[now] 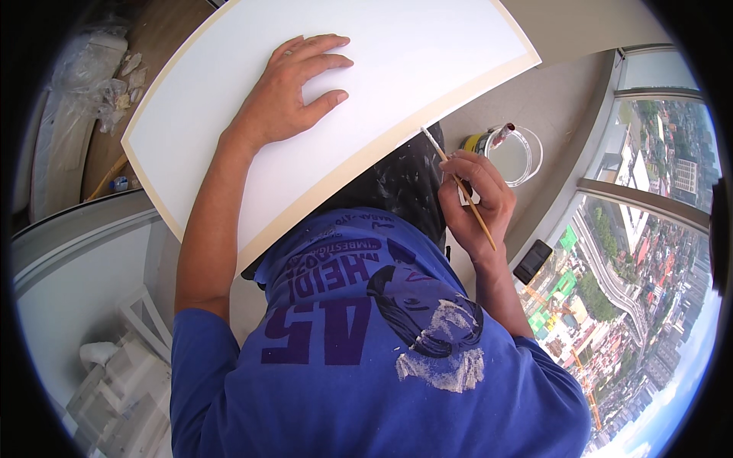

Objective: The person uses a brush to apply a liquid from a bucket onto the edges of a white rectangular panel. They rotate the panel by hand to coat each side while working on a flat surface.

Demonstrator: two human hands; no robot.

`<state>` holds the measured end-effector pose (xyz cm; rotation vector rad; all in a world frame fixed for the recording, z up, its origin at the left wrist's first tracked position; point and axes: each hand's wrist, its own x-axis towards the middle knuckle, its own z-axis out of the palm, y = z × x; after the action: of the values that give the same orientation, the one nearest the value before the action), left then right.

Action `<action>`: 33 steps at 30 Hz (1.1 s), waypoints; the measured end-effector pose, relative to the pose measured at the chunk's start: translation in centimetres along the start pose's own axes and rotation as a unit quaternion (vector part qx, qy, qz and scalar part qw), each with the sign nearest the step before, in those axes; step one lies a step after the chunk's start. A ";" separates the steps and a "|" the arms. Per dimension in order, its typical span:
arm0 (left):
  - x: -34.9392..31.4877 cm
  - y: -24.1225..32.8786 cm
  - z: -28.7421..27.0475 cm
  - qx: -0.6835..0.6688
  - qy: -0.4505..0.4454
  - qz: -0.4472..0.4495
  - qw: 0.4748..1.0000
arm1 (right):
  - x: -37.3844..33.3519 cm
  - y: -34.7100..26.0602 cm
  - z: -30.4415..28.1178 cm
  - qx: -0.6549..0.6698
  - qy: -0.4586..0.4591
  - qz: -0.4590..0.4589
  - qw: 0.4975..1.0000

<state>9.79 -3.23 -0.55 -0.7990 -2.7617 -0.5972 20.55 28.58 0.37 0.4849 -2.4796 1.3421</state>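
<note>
The right hand (487,197), pinched shut around a thin brush (481,220), is the nearer one to the lower edge of the white board (412,69). The brush's long axis slants up and left from the fingers, roughly square to that edge, its tip touching or just beside it; farther out, the left hand (299,85) lies loosely spread on the board, gripping nothing

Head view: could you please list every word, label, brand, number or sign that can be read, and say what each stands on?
Blue shirt: large dark lettering and a number across the front, legible in part; I won't copy them out.
Bucket: a yellow-and-dark label, too small to read.
White board and paintbrush: no text that I can make out.
</note>
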 end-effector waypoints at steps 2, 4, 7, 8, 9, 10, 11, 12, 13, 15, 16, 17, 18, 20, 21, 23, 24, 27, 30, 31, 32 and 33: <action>0.0 0.0 0.1 0.001 0.001 0.002 1.000 | 0.0 0.0 0.0 -0.004 0.000 -0.001 1.000; 0.0 -0.1 0.1 0.003 0.003 0.004 1.000 | -0.2 -0.2 0.2 0.002 -0.009 -0.009 1.000; 0.1 0.0 0.0 -0.002 -0.002 -0.002 1.000 | -0.6 -0.8 0.5 0.017 -0.028 0.005 0.999; 0.1 0.0 0.0 -0.001 -0.003 -0.002 1.000 | -0.6 -0.9 0.5 0.023 -0.032 0.009 0.999; 0.1 0.0 0.1 0.000 -0.003 -0.002 1.000 | -0.6 -0.9 0.4 0.030 -0.036 0.014 0.999; 0.1 0.0 0.1 0.000 -0.003 -0.001 1.000 | -0.7 -1.0 0.4 0.036 -0.040 0.018 0.998; 0.1 0.0 0.1 0.002 -0.003 -0.002 1.000 | -0.7 -0.9 0.4 0.046 -0.039 0.019 0.998; 0.0 0.0 0.2 0.004 -0.003 -0.002 1.000 | -0.8 -0.7 0.3 0.056 -0.038 0.021 0.997; 0.0 0.0 0.1 0.005 -0.002 -0.003 1.000 | -0.8 -0.5 0.3 0.066 -0.037 0.023 0.997; 0.0 0.1 0.1 0.006 0.009 0.005 1.000 | -0.6 -0.3 0.4 0.070 -0.027 0.048 0.996; 0.1 0.1 0.0 0.007 0.015 0.009 1.000 | -0.6 -0.2 0.3 0.071 -0.022 0.060 0.995; 0.1 0.1 0.0 0.006 0.010 0.006 1.000 | -0.5 -0.1 0.3 0.060 -0.015 0.053 0.997; 0.0 0.0 0.0 0.005 0.005 0.003 1.000 | -0.4 0.0 0.2 0.048 -0.008 0.046 0.998; 0.0 -0.1 0.1 0.005 0.000 -0.001 1.000 | -0.2 0.2 0.2 0.031 0.004 0.033 0.999; 0.0 -0.1 0.1 0.006 0.001 -0.001 1.000 | -0.2 0.3 0.2 0.024 0.009 0.026 0.999; -0.1 -0.1 0.2 0.006 0.000 -0.002 1.000 | -0.1 0.3 0.2 0.014 0.013 0.017 1.000; -0.1 -0.1 0.2 0.005 -0.001 -0.003 1.000 | -0.1 0.2 0.1 0.009 0.012 0.015 1.000; 0.0 0.0 0.1 0.002 -0.001 -0.004 1.000 | -0.1 0.0 0.1 0.003 0.002 0.009 1.000; 0.1 -0.1 0.1 -0.003 -0.002 0.000 1.000 | -0.4 -0.5 0.4 0.021 -0.013 0.017 1.000; 0.1 0.0 0.1 -0.003 -0.003 0.002 1.000 | -0.5 -0.5 0.5 0.031 -0.019 0.021 0.999; 0.1 0.0 0.1 -0.002 -0.002 0.001 1.000 | -0.6 -0.4 0.5 0.034 -0.015 0.016 0.999; 0.0 0.1 0.1 -0.001 -0.001 0.000 1.000 | -0.6 -0.2 0.5 0.037 -0.012 0.011 0.999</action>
<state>9.80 -3.11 -0.57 -0.7991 -2.7631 -0.5994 21.16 28.10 0.00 0.4931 -2.4679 1.4500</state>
